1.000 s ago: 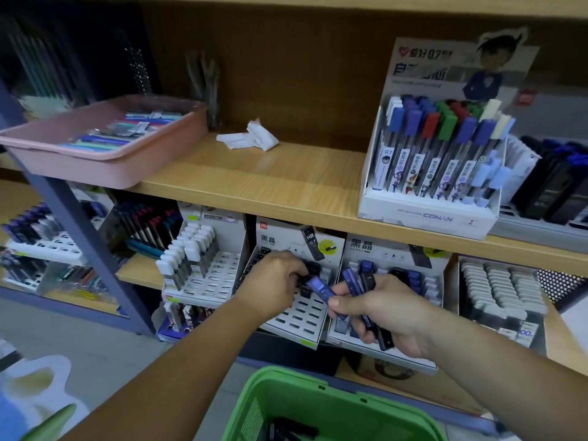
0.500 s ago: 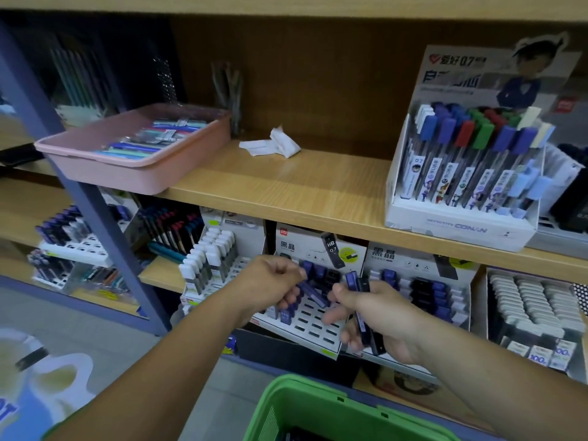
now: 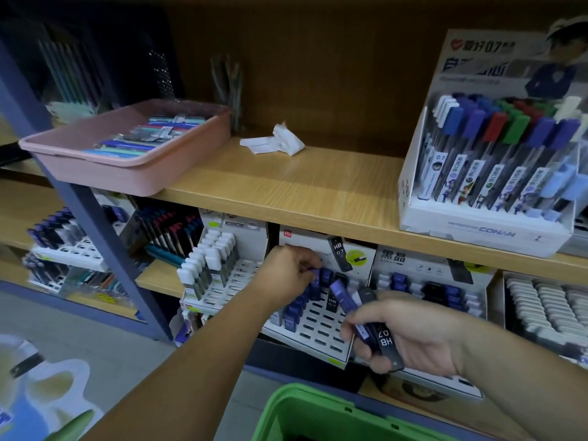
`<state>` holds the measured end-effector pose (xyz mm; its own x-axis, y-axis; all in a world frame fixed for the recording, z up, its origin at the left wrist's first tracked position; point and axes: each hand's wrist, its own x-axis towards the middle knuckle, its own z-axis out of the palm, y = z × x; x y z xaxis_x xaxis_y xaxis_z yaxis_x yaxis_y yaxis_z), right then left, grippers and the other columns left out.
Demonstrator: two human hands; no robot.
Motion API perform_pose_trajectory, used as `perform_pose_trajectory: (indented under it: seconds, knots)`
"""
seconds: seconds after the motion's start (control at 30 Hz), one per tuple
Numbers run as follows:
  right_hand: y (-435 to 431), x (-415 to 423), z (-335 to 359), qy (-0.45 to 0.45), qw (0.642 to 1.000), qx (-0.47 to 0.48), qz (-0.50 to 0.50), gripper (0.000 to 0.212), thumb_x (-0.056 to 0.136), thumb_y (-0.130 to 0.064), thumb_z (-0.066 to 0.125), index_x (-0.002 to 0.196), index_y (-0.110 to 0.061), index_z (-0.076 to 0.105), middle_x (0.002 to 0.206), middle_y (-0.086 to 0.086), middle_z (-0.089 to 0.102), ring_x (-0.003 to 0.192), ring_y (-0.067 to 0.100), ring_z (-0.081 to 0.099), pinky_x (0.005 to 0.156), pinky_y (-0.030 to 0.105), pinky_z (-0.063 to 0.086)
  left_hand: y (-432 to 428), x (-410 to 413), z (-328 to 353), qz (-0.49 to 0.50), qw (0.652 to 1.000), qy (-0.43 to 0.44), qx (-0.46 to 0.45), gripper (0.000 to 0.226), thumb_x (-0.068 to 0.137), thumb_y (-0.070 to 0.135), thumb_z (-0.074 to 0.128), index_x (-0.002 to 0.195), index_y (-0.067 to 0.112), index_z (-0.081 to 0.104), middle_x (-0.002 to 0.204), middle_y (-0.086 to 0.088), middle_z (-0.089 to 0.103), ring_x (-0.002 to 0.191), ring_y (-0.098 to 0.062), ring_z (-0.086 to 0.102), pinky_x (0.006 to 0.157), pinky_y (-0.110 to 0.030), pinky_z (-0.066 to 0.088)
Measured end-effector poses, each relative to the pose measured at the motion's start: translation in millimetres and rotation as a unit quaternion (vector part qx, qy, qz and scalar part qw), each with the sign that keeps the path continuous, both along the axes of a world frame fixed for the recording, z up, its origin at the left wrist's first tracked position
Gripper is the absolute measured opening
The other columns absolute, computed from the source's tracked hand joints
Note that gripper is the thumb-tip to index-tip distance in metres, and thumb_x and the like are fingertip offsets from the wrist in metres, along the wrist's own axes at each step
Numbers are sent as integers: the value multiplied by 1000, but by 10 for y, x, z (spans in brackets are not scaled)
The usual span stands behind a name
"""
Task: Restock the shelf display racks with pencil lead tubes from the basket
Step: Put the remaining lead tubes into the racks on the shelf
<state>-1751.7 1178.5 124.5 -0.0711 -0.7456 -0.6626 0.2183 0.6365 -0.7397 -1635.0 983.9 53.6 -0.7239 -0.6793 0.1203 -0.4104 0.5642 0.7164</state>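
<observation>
- The wooden shelf [image 3: 318, 186] spans the middle of the frame, and the display racks stand beneath it in the lower half.
- The green basket [image 3: 318, 405] sits at the bottom centre, under both arms. What is inside it is mostly out of view.
- The centre rack [image 3: 318, 329] is white and slotted. Seated tubes [image 3: 292, 310] fill its left and upper rows, and many lower slots are bare.
- The right grip [image 3: 413, 332], right of centre, is clamped round the spare tubes [image 3: 378, 332], one purple and one black marked HB 0.7, just in front of the rack.
- The left grip [image 3: 286, 275], at the rack's upper left, pinches a purple tube [image 3: 315, 278] against the top rows.
- The step in hand looks like seating that tube. Next it probably needs lining up over a free slot and pushing down, then another drawn from the right grip.
</observation>
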Motion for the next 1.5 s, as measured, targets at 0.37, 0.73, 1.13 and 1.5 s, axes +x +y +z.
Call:
perform_pose_trajectory:
  seconds: [0.37,0.73,1.13,1.5]
  knots:
    - [79,-102,-164,105,992,-42,-63,24,101,-22,65,115,-4,58,92,18,75,55,20,48,38,21,22,-13,-88,-30,3,999,24,-36,15,92,3,72,100,13,81,95,5,77,80,-3,64,71,5,40]
    - [90,-109,-178,141,982,-46,-117,22,103,-12,60,119,3,55,95,23,76,54,23,52,37,24,25,-16,-82,-110,6,996,78,43,16,89,3,77,93,17,82,92,7,79,84,-5,74,85,-21,59]
    - [70,-66,-99,66,991,-55,-98,25,104,-11,56,125,3,57,92,17,74,53,18,45,38,24,23,-1,-103,-51,-100,978,-80,-164,33,90,1,55,105,19,78,106,3,65,108,-24,58,96,-37,52]
    - [76,-65,12,-32,997,-39,-50,32,106,-28,47,127,-6,59,108,21,74,60,23,59,37,21,26,507,131,473,-59,951,89,291,16,95,30,75,91,15,73,64,-1,62,52,-11,53,49,-24,44]
